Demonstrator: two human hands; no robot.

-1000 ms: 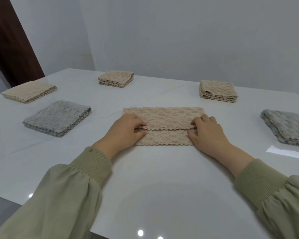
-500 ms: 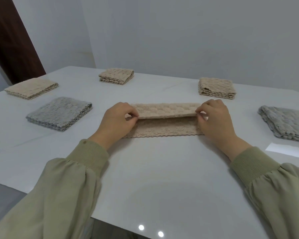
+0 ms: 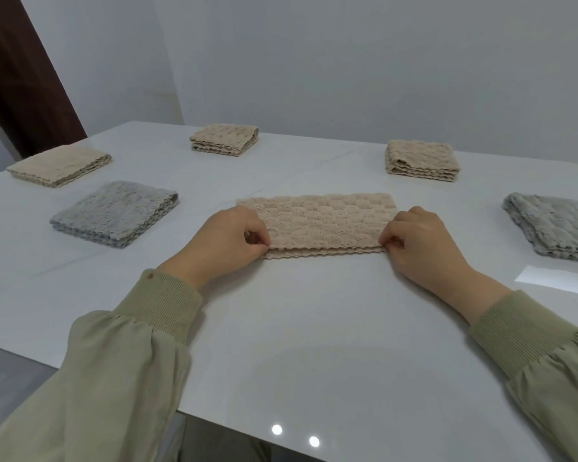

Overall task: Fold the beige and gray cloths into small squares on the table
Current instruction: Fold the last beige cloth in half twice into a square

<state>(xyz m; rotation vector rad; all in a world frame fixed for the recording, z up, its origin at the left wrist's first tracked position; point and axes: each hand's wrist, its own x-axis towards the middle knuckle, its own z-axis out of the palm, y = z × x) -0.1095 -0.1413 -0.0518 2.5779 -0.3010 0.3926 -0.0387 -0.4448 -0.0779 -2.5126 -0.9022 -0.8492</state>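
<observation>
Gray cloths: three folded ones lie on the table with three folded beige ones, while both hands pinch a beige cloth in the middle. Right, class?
No: the head view shows only two folded gray cloths, the left gray cloth and the right gray cloth. Rest holds: the left hand and right hand pinch the middle beige cloth.

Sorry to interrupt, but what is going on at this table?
A person in olive-green sleeves is folding a beige textured cloth in the middle of the white table. The left hand and right hand pinch its near corners; it lies as a long doubled strip, not yet a square. Already folded around it: left beige cloth, back beige cloth, right beige cloth, left gray cloth, right gray cloth.
</observation>
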